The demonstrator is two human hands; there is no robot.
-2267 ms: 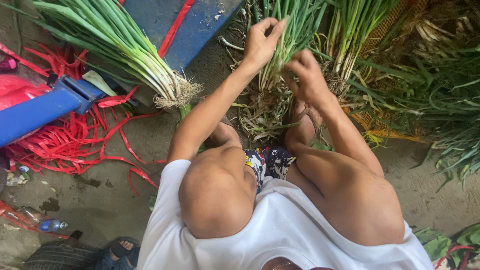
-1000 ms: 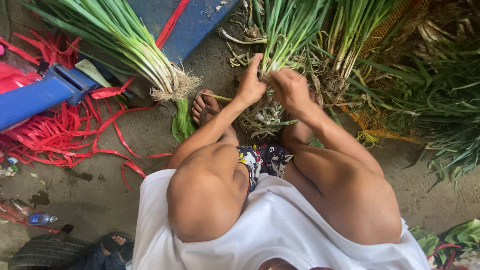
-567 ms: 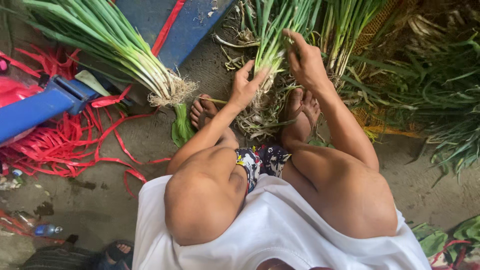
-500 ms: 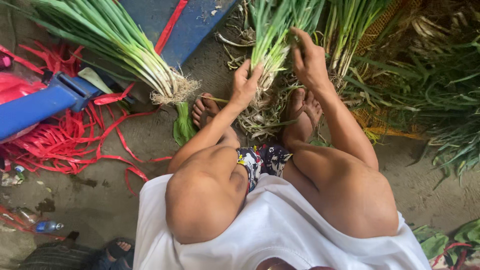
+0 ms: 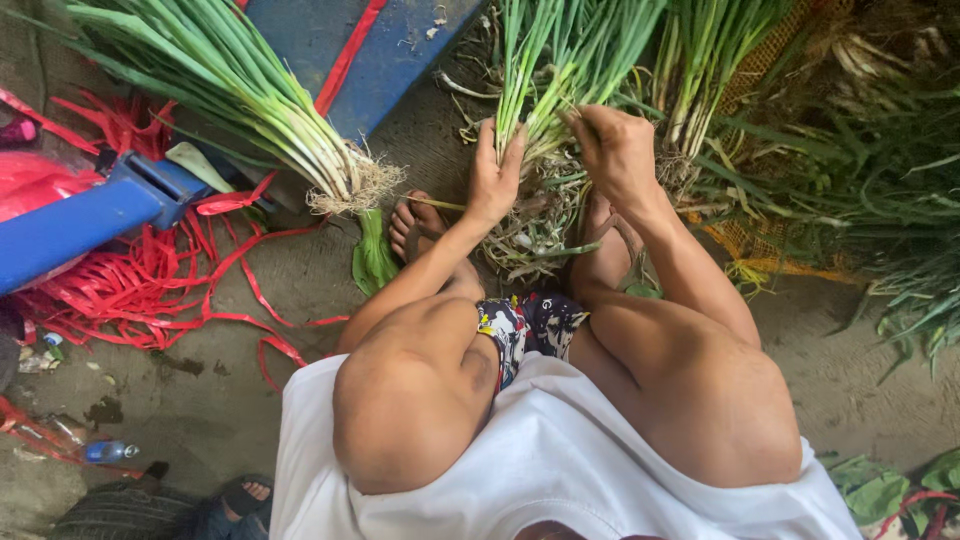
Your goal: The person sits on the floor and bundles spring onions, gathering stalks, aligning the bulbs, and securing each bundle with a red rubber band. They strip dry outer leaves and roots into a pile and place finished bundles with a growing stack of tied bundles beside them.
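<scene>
Head view, person squatting on bare concrete floor (image 5: 200,400), knees wide, white shirt at bottom of frame. Both hands up at top centre, working one bunch of green onions (image 5: 545,70) that stands approx. upright w/ leaves running off the top edge and roots down in a heap of trimmings (image 5: 530,235) btwn the feet. Left hand (image 5: 495,180): fingers extended, held together, palm flat against the left side of the bunch near the white stalk bases. Right hand (image 5: 615,150): closed in a fist-like grip on stalks at the right side of the same bunch; which stalks exactly, cannot tell. Hands sit close, bunch btwn them. Left foot in sandal (image 5: 420,225) just left of the trimmings. Upper left of frame: second, larger bundle of green onions (image 5: 250,100) lying tilted, root ends toward centre, partly over a blue board (image 5: 370,50) w/ red strap. Left edge: blue bar (image 5: 90,215) and a tangle of red plastic strips (image 5: 130,290) on the floor. Right side: more loose onion greens (image 5: 860,170) piled over yellow netting (image 5: 760,250). Lower left: small bottle (image 5: 105,452) and another person's sandalled foot (image 5: 250,492), apart from the hands.
</scene>
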